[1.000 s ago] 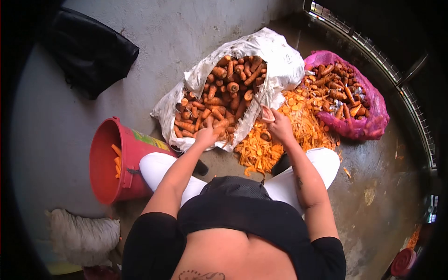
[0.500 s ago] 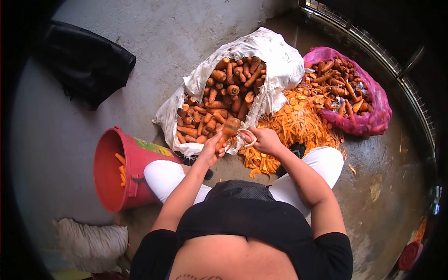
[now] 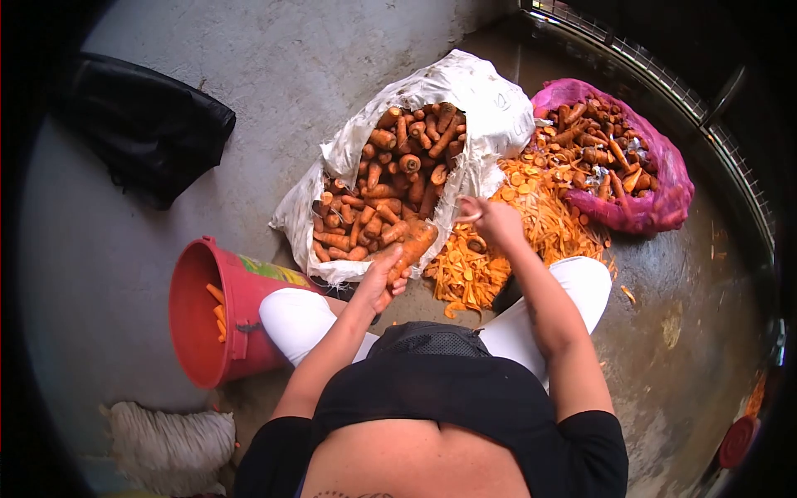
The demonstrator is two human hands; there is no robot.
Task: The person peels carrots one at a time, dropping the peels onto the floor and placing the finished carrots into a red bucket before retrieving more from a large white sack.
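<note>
left hand (image 3: 380, 280) clamped around the near end of a carrot (image 3: 413, 246), with the tip pointing far-right. the carrot sits just over the near edge of the white sack (image 3: 490, 108), which is full of dirty carrots. right hand (image 3: 498, 222) closed on a pale peeler (image 3: 467, 217) (mostly hidden by the fingers). it's right of the carrot, not touching it, above the peel pile (image 3: 540, 220). pink mesh bag (image 3: 660, 212) of carrots far right. red bucket (image 3: 249, 328) near left, orange pieces inside.
</note>
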